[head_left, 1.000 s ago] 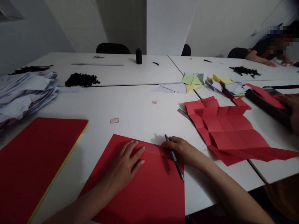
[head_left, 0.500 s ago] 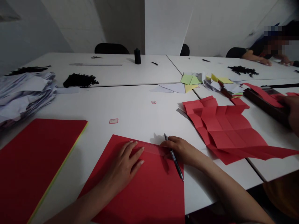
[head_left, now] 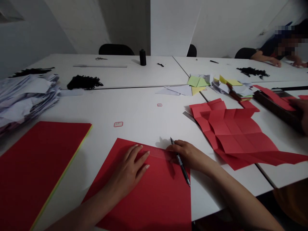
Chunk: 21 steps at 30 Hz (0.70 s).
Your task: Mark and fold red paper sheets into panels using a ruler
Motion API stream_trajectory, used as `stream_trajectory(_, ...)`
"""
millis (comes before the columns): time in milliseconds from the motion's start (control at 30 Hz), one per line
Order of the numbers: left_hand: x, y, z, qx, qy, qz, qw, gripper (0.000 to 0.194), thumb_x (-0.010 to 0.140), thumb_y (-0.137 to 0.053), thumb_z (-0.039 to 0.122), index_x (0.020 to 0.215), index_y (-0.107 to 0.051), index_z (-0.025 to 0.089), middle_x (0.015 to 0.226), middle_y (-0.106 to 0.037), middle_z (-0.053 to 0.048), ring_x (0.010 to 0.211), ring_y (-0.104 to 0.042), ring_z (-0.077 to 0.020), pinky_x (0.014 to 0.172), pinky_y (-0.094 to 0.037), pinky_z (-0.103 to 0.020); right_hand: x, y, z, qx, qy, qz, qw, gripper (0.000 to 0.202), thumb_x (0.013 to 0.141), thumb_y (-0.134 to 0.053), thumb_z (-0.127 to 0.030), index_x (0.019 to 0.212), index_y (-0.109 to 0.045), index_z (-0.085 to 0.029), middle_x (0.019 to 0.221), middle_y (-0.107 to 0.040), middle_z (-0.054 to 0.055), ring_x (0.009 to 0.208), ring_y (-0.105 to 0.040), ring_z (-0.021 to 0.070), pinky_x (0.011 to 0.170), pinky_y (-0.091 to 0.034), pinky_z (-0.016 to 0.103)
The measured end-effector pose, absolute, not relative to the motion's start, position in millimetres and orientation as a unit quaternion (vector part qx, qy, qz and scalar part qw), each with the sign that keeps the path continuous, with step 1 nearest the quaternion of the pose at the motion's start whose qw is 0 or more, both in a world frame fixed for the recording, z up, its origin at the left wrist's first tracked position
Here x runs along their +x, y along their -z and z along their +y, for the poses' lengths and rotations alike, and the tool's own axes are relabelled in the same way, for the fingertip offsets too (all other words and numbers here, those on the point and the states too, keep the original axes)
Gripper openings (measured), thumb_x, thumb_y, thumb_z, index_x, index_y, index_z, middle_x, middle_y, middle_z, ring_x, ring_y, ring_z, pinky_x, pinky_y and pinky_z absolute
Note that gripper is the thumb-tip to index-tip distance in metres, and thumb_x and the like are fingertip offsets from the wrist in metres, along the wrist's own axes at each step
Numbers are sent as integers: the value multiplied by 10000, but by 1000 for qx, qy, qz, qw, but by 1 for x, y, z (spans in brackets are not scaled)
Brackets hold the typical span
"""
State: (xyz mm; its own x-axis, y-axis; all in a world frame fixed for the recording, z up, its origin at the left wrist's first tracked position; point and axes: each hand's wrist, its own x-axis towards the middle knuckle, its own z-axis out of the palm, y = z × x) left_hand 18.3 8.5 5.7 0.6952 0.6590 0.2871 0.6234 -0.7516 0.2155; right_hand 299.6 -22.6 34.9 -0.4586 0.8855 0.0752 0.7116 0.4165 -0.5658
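Paper pile [head_left: 45, 163]: red on top, yellow at one edge, flat on the bench [head_left: 96, 109].
Red sheet [head_left: 154, 199]: flat there too, near the pile.
Left grip [head_left: 126, 171]: loose, fingers spread out on the clear ruler [head_left: 157, 153] by the sheet's far edge.
Right grip [head_left: 189, 153]: closed around a dark pen [head_left: 184, 173] at the sheet's far right corner.
Creased paper [head_left: 240, 136]: red, bumpy, right of the pen.

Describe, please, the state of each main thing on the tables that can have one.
Red sheet: flat, unfolded
Clear ruler: flat on the sheet
Pen: slanted, held in the right hand
Creased red paper: opened out, not flat
Red-topped stack: flat
Black spool: upright
Black cord: heaped
White papers: piled loosely
Scissors: lying down, blades unclear
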Motion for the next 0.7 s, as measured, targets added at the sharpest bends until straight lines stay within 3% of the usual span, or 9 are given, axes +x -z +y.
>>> stream_trajectory(200,20,-6,8,922,-169,346,46,350,967,-468,289,1298,-559,220,1384,-440,-116,1314,-402,-298,1024,-479,-472,300,-39,-22,-495,-269,-804,192,268,919,-550,-329,1140,-614,-193,907,-588,81,757,-552,178,678,-481,321)
stream_trajectory(367,19,-4,9,918,-177,350,67,350,963,-470,314,1291,-568,236,1377,-468,-104,1312,-413,-299,1028,-474,-472,306,-50,-17,-510,-378,-715,294,324,956,-489,-447,1146,-608,-214,921,-636,48,774,-578,156,716,-481,309)
stream_trajectory(500,18,-3,10,914,-188,352,80,351,967,-454,339,1283,-571,243,1367,-480,-108,1315,-410,-309,1015,-476,-494,299,-57,-5,-501,-420,-672,347,414,968,-426,-506,995,-682,-182,911,-662,73,811,-592,160,728,-480,304)
stream_trajectory(700,19,-2,14,922,-190,334,57,354,969,-446,352,1269,-576,217,1344,-478,-131,1295,-423,-310,1000,-482,-499,266,-45,29,-488,-499,-606,381,309,874,-599,-480,864,-631,-173,732,-642,14,630,-538,116,608,-443,263)
